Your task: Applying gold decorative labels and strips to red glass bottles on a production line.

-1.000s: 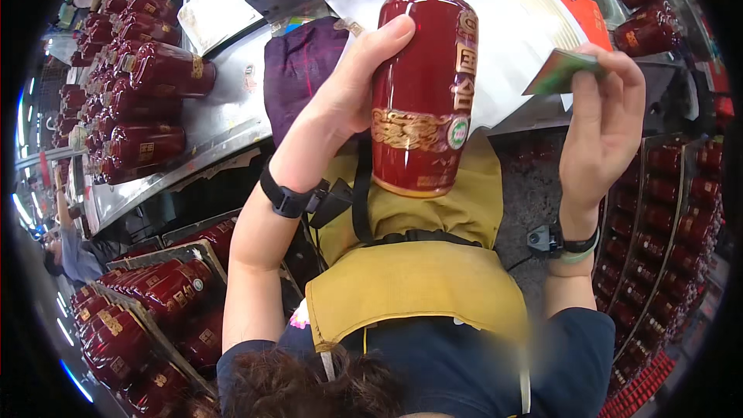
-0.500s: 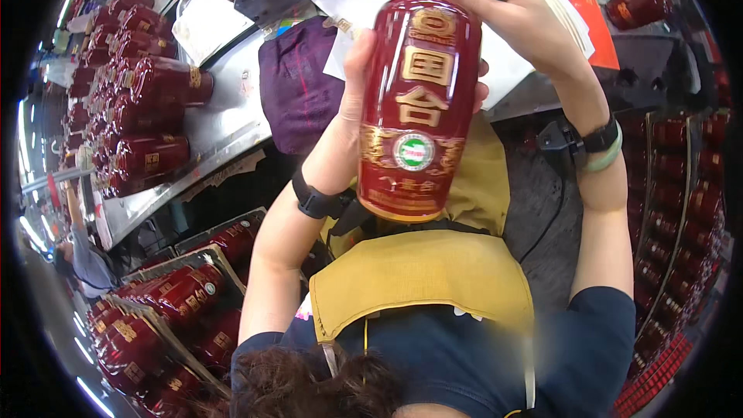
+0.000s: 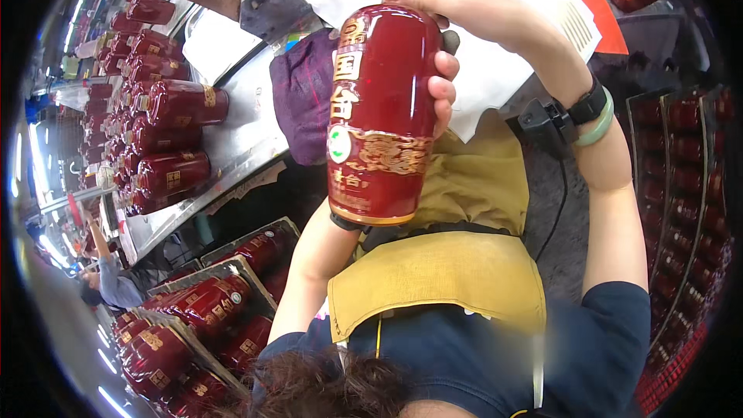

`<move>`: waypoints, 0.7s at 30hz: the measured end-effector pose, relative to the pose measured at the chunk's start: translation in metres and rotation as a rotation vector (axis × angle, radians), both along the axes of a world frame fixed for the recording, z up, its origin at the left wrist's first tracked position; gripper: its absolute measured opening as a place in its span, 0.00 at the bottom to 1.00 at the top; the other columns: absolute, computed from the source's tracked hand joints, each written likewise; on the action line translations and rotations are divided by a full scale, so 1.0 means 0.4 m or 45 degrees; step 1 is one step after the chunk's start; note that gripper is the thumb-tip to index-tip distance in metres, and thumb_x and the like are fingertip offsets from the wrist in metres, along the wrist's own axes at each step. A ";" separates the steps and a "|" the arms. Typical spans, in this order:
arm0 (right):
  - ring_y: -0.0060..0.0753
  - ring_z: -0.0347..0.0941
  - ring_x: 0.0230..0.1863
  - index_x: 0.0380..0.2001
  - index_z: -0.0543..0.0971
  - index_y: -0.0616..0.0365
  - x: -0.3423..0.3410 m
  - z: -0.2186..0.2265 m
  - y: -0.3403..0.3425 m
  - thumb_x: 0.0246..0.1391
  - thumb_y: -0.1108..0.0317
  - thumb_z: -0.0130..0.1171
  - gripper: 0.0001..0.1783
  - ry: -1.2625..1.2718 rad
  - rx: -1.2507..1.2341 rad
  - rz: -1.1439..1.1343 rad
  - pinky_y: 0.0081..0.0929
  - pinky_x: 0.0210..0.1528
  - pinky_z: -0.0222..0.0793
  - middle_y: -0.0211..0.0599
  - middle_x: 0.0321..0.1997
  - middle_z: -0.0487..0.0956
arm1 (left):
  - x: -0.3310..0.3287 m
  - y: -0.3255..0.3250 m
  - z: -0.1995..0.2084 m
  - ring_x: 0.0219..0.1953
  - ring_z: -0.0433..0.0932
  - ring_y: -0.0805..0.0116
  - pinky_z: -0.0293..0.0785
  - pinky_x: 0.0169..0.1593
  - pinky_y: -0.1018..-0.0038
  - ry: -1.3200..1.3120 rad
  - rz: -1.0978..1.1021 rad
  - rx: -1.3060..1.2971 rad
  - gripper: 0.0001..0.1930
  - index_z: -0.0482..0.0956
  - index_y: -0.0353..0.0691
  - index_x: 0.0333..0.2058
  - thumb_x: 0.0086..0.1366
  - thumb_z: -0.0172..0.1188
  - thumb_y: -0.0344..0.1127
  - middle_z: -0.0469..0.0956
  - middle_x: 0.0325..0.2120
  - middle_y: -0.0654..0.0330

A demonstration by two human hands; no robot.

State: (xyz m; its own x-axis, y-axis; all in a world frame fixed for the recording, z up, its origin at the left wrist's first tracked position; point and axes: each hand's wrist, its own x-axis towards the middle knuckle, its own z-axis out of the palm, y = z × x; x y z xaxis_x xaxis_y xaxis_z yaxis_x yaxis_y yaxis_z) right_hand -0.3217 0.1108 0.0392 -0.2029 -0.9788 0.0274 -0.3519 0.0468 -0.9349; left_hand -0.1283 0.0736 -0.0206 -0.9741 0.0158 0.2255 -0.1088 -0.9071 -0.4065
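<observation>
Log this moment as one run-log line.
left hand: grips red bottle from behind, upright | right hand: on bottle top | bench: more red bottles lying at left

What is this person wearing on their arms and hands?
Both hands are bare, no gloves. The right wrist carries a black watch band and a pale green bangle. The left wrist shows a dark band, mostly hidden. Dark blue short sleeves leave the forearms uncovered.
</observation>
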 end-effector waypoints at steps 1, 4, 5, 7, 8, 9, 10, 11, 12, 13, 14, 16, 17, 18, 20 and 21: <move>0.23 0.78 0.43 0.52 0.86 0.58 -0.014 -0.016 -0.013 0.63 0.41 0.63 0.30 -0.093 -0.005 0.099 0.25 0.46 0.72 0.33 0.42 0.86 | -0.007 0.002 0.001 0.56 0.73 0.54 0.70 0.65 0.58 0.064 -0.027 0.040 0.34 0.66 0.41 0.67 0.70 0.62 0.53 0.69 0.59 0.49; 0.21 0.76 0.40 0.50 0.86 0.57 0.008 -0.016 -0.026 0.63 0.40 0.63 0.30 -0.080 -0.048 0.049 0.23 0.42 0.70 0.31 0.40 0.85 | -0.007 0.010 0.006 0.54 0.72 0.60 0.69 0.63 0.61 0.137 -0.016 0.089 0.32 0.68 0.41 0.66 0.69 0.62 0.50 0.70 0.55 0.54; 0.21 0.76 0.40 0.50 0.86 0.57 0.012 -0.014 -0.017 0.63 0.40 0.63 0.30 -0.085 -0.050 0.048 0.23 0.42 0.70 0.31 0.40 0.85 | -0.004 0.013 0.008 0.53 0.72 0.62 0.69 0.62 0.63 0.151 0.011 0.103 0.31 0.68 0.41 0.65 0.69 0.62 0.49 0.70 0.53 0.55; 0.19 0.74 0.37 0.48 0.87 0.57 0.020 -0.005 0.006 0.63 0.40 0.63 0.30 -0.083 -0.280 0.085 0.22 0.39 0.68 0.31 0.38 0.84 | 0.007 0.017 0.025 0.52 0.71 0.62 0.69 0.61 0.63 0.096 0.036 0.105 0.31 0.69 0.40 0.65 0.69 0.62 0.49 0.70 0.53 0.55; 0.19 0.74 0.37 0.48 0.87 0.57 0.015 -0.001 -0.001 0.63 0.40 0.63 0.30 -0.087 -0.282 0.081 0.22 0.39 0.68 0.31 0.38 0.84 | 0.009 0.019 0.032 0.51 0.71 0.63 0.69 0.59 0.64 0.045 0.060 0.109 0.31 0.69 0.40 0.65 0.69 0.62 0.48 0.70 0.52 0.56; 0.20 0.75 0.38 0.48 0.87 0.57 0.009 0.002 -0.017 0.63 0.40 0.63 0.30 -0.073 -0.138 0.103 0.22 0.41 0.69 0.31 0.38 0.85 | 0.007 0.019 0.027 0.51 0.71 0.63 0.69 0.59 0.64 0.042 0.057 0.108 0.31 0.69 0.40 0.65 0.69 0.62 0.48 0.70 0.52 0.56; 0.21 0.76 0.39 0.47 0.87 0.57 0.003 0.003 -0.028 0.63 0.39 0.63 0.30 -0.059 0.006 0.125 0.23 0.42 0.70 0.32 0.38 0.85 | 0.004 0.018 0.017 0.51 0.71 0.63 0.69 0.58 0.65 0.077 0.051 0.136 0.30 0.69 0.40 0.64 0.68 0.62 0.47 0.70 0.52 0.56; 0.21 0.76 0.39 0.47 0.87 0.57 0.002 0.000 -0.034 0.63 0.39 0.63 0.30 -0.062 0.005 0.126 0.23 0.42 0.70 0.32 0.38 0.85 | 0.003 0.017 0.012 0.50 0.71 0.64 0.69 0.57 0.66 0.113 0.049 0.165 0.30 0.70 0.39 0.64 0.68 0.62 0.47 0.70 0.52 0.56; 0.22 0.77 0.40 0.47 0.87 0.57 0.002 -0.004 -0.038 0.63 0.39 0.63 0.30 -0.077 -0.002 0.154 0.24 0.44 0.71 0.33 0.39 0.86 | 0.004 0.017 0.013 0.50 0.71 0.64 0.69 0.57 0.66 0.111 0.050 0.164 0.30 0.70 0.39 0.64 0.68 0.62 0.47 0.70 0.52 0.56; 0.24 0.78 0.41 0.46 0.88 0.56 0.004 -0.007 -0.040 0.63 0.39 0.63 0.29 -0.092 -0.009 0.182 0.26 0.47 0.72 0.34 0.40 0.86 | 0.006 0.018 0.015 0.50 0.71 0.64 0.69 0.57 0.66 0.098 0.056 0.181 0.29 0.70 0.39 0.63 0.69 0.62 0.46 0.70 0.52 0.56; 0.24 0.78 0.41 0.46 0.88 0.56 0.005 -0.008 -0.038 0.63 0.39 0.63 0.29 -0.092 -0.009 0.175 0.26 0.47 0.72 0.34 0.40 0.86 | 0.005 0.019 0.015 0.49 0.71 0.64 0.70 0.57 0.67 0.088 0.055 0.199 0.28 0.70 0.39 0.63 0.69 0.62 0.46 0.70 0.52 0.56; 0.24 0.78 0.42 0.45 0.88 0.56 0.011 -0.008 -0.029 0.63 0.39 0.63 0.29 -0.128 -0.068 0.096 0.26 0.49 0.72 0.33 0.39 0.86 | 0.006 0.019 0.018 0.49 0.71 0.64 0.70 0.57 0.67 0.063 0.055 0.189 0.28 0.70 0.39 0.63 0.69 0.62 0.46 0.70 0.52 0.56; 0.24 0.78 0.42 0.45 0.88 0.56 0.014 -0.009 -0.029 0.63 0.39 0.63 0.29 -0.128 -0.069 0.098 0.26 0.49 0.72 0.33 0.39 0.86 | 0.008 0.019 0.019 0.49 0.71 0.64 0.70 0.57 0.67 0.037 0.068 0.175 0.27 0.71 0.39 0.62 0.69 0.62 0.45 0.70 0.52 0.56; 0.24 0.78 0.42 0.45 0.88 0.56 0.016 -0.009 -0.029 0.63 0.39 0.63 0.29 -0.127 -0.068 0.083 0.26 0.50 0.72 0.33 0.39 0.86 | 0.008 0.020 0.016 0.49 0.71 0.64 0.70 0.57 0.67 0.037 0.069 0.174 0.27 0.71 0.39 0.62 0.69 0.62 0.45 0.70 0.52 0.56; 0.24 0.78 0.42 0.45 0.88 0.56 0.018 -0.012 -0.029 0.63 0.39 0.63 0.29 -0.126 -0.067 0.069 0.25 0.50 0.72 0.33 0.39 0.86 | 0.005 0.022 0.009 0.50 0.71 0.64 0.70 0.57 0.66 0.087 0.088 0.165 0.28 0.70 0.38 0.63 0.69 0.61 0.45 0.70 0.52 0.55; 0.23 0.78 0.41 0.45 0.88 0.56 0.017 -0.013 -0.029 0.63 0.39 0.63 0.29 -0.116 -0.073 0.070 0.25 0.49 0.71 0.33 0.39 0.86 | 0.005 0.022 0.009 0.50 0.71 0.64 0.70 0.57 0.66 0.088 0.087 0.164 0.28 0.70 0.38 0.63 0.69 0.61 0.45 0.70 0.52 0.55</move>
State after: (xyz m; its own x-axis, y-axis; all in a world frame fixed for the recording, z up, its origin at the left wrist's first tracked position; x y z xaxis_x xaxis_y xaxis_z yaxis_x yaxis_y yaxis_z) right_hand -0.3148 0.0992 0.0339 -0.1533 -0.9859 0.0676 -0.2657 -0.0247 -0.9638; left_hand -0.1262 0.0825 -0.0170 -0.9540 -0.0838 0.2878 -0.0800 -0.8541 -0.5140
